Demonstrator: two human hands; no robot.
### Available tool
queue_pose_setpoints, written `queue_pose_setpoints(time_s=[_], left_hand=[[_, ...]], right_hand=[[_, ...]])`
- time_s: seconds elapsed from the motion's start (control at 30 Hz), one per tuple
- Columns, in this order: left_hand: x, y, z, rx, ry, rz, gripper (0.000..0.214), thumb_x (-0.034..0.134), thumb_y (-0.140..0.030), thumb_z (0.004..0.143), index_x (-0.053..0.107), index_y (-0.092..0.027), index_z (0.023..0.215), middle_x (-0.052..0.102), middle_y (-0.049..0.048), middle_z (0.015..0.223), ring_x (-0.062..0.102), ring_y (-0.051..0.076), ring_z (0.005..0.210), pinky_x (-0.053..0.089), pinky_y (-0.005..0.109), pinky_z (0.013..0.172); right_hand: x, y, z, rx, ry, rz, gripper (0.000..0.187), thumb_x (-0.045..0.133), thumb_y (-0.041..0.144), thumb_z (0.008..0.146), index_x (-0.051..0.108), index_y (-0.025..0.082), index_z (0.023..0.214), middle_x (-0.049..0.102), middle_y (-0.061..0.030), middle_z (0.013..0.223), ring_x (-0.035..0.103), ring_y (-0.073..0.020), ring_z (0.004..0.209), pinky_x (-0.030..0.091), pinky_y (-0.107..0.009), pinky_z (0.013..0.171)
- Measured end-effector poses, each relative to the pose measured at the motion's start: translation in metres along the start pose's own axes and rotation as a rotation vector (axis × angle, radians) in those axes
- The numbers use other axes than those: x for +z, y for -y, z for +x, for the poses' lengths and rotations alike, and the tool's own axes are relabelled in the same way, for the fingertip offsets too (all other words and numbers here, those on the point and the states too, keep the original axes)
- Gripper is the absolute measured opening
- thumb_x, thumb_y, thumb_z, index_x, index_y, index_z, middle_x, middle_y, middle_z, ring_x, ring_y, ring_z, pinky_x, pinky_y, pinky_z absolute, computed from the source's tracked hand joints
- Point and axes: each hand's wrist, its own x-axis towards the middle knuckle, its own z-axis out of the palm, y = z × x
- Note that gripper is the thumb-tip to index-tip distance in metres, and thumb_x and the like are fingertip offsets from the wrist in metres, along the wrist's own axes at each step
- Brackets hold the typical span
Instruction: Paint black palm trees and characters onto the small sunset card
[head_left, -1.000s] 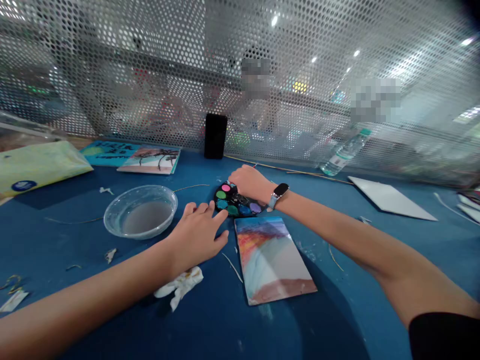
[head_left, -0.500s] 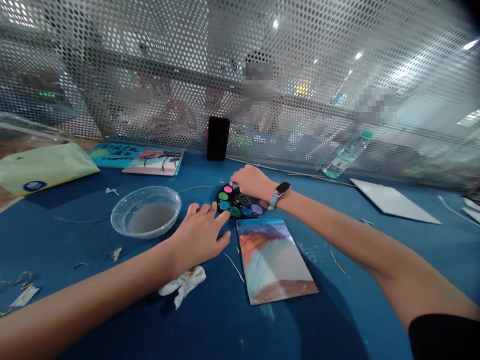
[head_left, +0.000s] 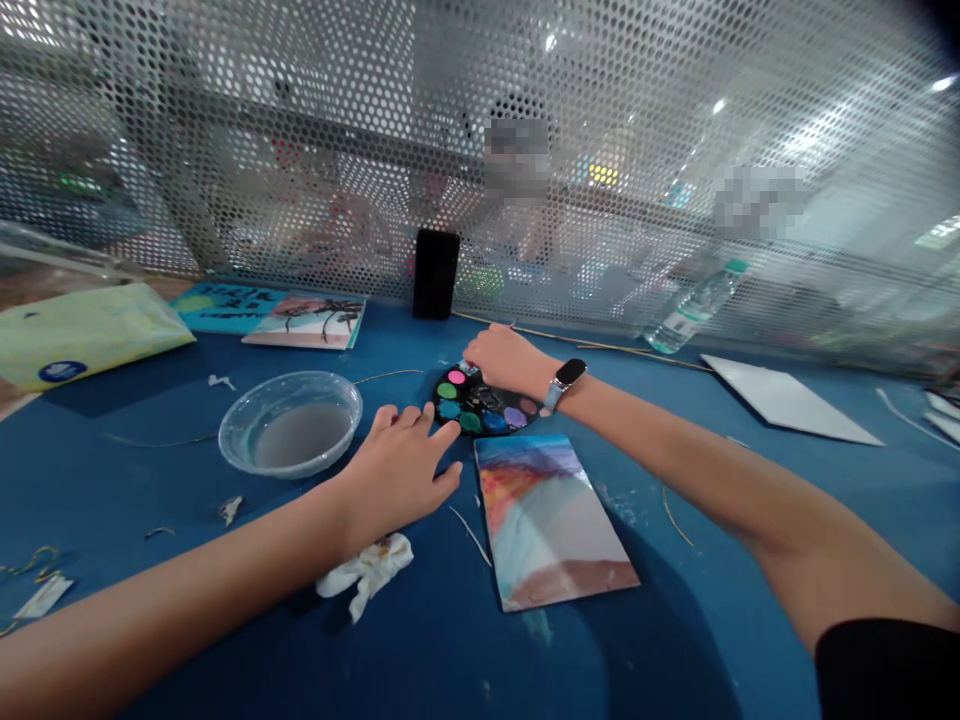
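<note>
My left hand [head_left: 405,470] lies palm down above the blue table [head_left: 675,650], its fingers loosely spread and the thumb held apart, with nothing in its grasp; the fingertips come close to the near left edge of the black paint palette [head_left: 481,402], though I cannot tell whether they touch it. My right hand [head_left: 510,358] is over the palette's far side, its fingers curled inward – what they pinch, if anything, is hidden from me; a watch [head_left: 570,373] sits on that wrist. The palette lies flat ahead of me, round pans of pink, green, blue and purple showing along its near and left sides; just nearer to me is the painted card [head_left: 555,525], orange and blue at its far end, pale in the middle, brownish at the near end. Left of my left hand stands the clear bowl [head_left: 244,415] of greyish liquid; a crumpled tissue [head_left: 371,568] lies beside my left forearm. Farther back, a black phone [head_left: 436,275] stands upright near the perforated screen [head_left: 300,120] – a clear bottle [head_left: 691,312] tilts off to its right; a white board [head_left: 791,400] lies nearer than the bottle.
</note>
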Motion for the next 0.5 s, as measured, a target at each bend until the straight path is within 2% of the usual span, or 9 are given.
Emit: queue_pose_setpoints(time_s=[0.3,0.4,0.5], left_hand=[[-0.003,0.0,0.0,-0.011,0.047,-0.035,0.047,0.062,-0.046,0.097,0.056,-0.02,0.135,0.055,0.0117,0.142,0.057,0.03,0.127,0.048,0.057,0.107],[-0.013,0.003,0.001,0.005,0.103,-0.07,0.048,0.062,-0.045,0.097,0.055,-0.02,0.137,0.055,0.0118,0.142,0.057,0.03,0.127,0.048,0.057,0.107],[-0.031,0.007,-0.007,0.036,0.203,-0.13,0.047,0.06,-0.047,0.098,0.056,-0.019,0.135,0.061,0.0113,0.135,0.062,0.027,0.119,0.053,0.053,0.101]], right_hand=[[0.001,0.004,0.001,0.019,0.008,0.001,0.02,0.056,0.006,0.087,0.072,0.01,0.098,0.077,-0.017,0.102,0.068,-0.0276,0.101,0.037,-0.037,0.084],[0.0,0.003,0.0,0.043,0.015,0.012,0.02,0.054,0.008,0.089,0.072,0.011,0.098,0.077,-0.0165,0.103,0.069,-0.027,0.101,0.04,-0.037,0.086],[-0.001,0.001,0.0,0.064,0.045,0.021,0.02,0.055,0.008,0.091,0.072,0.01,0.1,0.076,-0.0158,0.102,0.07,-0.0263,0.102,0.046,-0.039,0.09]])
